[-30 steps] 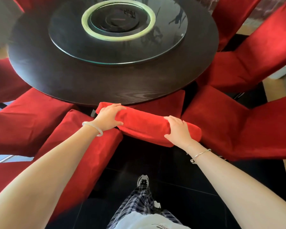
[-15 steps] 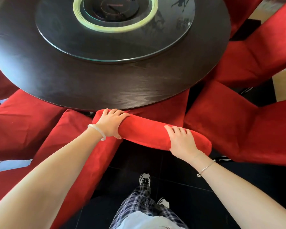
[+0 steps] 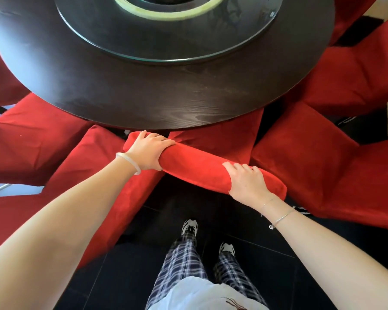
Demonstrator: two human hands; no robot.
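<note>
The red chair back (image 3: 195, 166) runs as a padded roll between the two hands, slanting from the left one down to the right one. The left hand (image 3: 147, 153) grasps its far end, fingers curled over the top and thumb wrapped along the near face. The right hand (image 3: 248, 183) clasps the other end, palm on the crest and fingers bent over the far side; a short stub of red sticks out past its wrist.

Just beyond the knuckles of both hands the chair's seat (image 3: 220, 139) goes in under the edge of the round dark wooden table (image 3: 143, 90). The left fingertips nearly meet that rim. Further out from the hands, on the tabletop, lies a glass turntable (image 3: 166, 43).

Outside the left hand a second red chair (image 3: 94, 175) leans close, touching the held one below the wrist. Outside the right hand a third red chair (image 3: 311, 166) stands just beside it.

A pale bangle (image 3: 130, 163) circles the left wrist and a thin silver chain (image 3: 282, 217) the right. Below and between the forearms are plaid trousers (image 3: 184, 260) and two sneakers (image 3: 189, 227) on a black tiled floor (image 3: 244, 220).
</note>
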